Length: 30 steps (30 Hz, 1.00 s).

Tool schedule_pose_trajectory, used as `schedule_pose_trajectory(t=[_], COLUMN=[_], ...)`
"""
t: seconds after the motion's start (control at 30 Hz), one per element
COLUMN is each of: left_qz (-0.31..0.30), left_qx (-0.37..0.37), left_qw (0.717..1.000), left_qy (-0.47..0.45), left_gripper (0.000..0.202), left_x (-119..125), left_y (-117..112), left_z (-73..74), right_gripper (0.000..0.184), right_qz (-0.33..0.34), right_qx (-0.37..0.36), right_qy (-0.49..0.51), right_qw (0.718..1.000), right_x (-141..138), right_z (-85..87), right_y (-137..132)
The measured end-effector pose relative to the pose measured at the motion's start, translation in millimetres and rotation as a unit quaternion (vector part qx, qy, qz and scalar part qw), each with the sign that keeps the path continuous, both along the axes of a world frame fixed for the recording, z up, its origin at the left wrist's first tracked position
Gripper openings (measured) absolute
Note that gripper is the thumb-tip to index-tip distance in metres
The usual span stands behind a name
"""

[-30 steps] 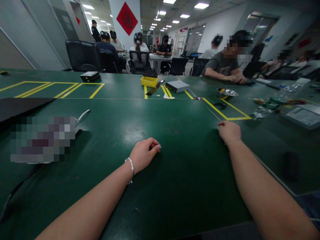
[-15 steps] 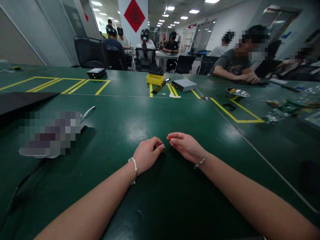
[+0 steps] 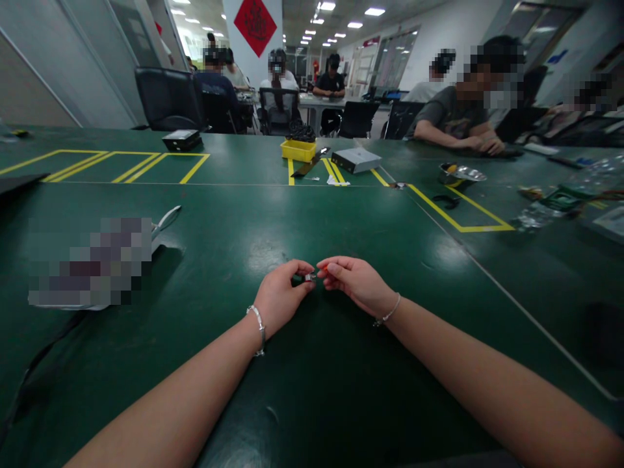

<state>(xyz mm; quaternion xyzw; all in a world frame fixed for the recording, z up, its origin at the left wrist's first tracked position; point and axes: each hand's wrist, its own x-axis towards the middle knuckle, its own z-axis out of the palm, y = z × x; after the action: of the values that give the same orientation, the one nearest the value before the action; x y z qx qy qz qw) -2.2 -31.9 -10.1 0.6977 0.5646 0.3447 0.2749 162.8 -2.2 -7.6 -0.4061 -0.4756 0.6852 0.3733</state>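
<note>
The right hand, which a second ago lay out by the seam on the right, has come in to the near middle of the green table (image 3: pixel 341 214). The gap between the two hands has closed, and their fingertips now almost meet.

Far left lies a blurred-out item with a white cable (image 3: pixel 166 218) beside it, well apart from the hands. The left hand (image 3: pixel 281 294) rests on the table, curled, with thumb and forefinger pinched on a small silvery part (image 3: pixel 309 277). Just to its right, the right hand (image 3: pixel 358 284) is curled too, its fingertips nipping an orange piece (image 3: pixel 324 269) that is too small to make out. Both pieces sit just above the table between the hands, close together; whether they touch, I cannot tell.

Further right stand a metal bowl (image 3: pixel 461 173) and a plastic bottle (image 3: pixel 535 216).

Both grips are fingertip-only on tiny pieces. In my judgement, a slight slip or an off-line push could flick one away across the dark surface, where it would be hard to find.
</note>
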Motion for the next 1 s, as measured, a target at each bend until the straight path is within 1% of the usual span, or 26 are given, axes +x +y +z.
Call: schedule_pose_trajectory(t=[0.13, 0.2, 0.33, 0.43, 0.53, 0.63, 0.7, 0.83, 0.93, 1.0], left_qz=[-0.009, -0.007, 0.012, 0.024, 0.048, 0.075, 0.087, 0.103, 0.101, 0.094], left_qx=[0.018, 0.02, 0.023, 0.027, 0.039, 0.047, 0.051, 0.055, 0.051, 0.055], left_qw=[1.0, 1.0, 1.0, 0.999, 0.998, 0.996, 0.995, 0.993, 0.992, 0.992], left_qy=[0.015, 0.016, 0.017, 0.013, 0.008, 0.006, 0.01, 0.031, 0.049, 0.065], left_gripper=[0.013, 0.012, 0.011, 0.009, 0.007, 0.006, 0.006, 0.005, 0.007, 0.006], left_x=[1, 1, 3, 4, 5, 4, 3, 2, 3, 4], left_y=[0, 0, 0, 0, -1, -1, -1, -2, -3, -4], left_z=[0.2, -0.1, -0.6, -0.3, 0.7, 1.6, 2.1, 2.4, 2.2, 2.3], right_gripper=[0.02, 0.02, 0.023, 0.025, 0.027, 0.033, 0.037, 0.038, 0.037, 0.034], right_qz=[-0.014, -0.029, -0.066, -0.075, -0.069, -0.05, -0.039, -0.029, -0.05, -0.065], right_qx=[0.052, 0.064, 0.053, 0.05, 0.036, -0.005, -0.023, -0.004, 0.015, 0.011], right_qy=[-0.026, -0.036, -0.036, -0.039, -0.015, 0.024, 0.033, 0.012, -0.016, -0.014], right_qw=[0.998, 0.997, 0.996, 0.995, 0.997, 0.998, 0.998, 0.999, 0.999, 0.998], right_x=[-2, -3, -5, -11, -19, -24, -26, -25, -25, -26], right_z=[-3.6, -5.6, -8.0, -8.3, -6.6, -1.7, 2.0, 2.4, -3.1, -5.8], right_y=[-2, -2, -3, -7, -14, -22, -26, -29, -27, -25])
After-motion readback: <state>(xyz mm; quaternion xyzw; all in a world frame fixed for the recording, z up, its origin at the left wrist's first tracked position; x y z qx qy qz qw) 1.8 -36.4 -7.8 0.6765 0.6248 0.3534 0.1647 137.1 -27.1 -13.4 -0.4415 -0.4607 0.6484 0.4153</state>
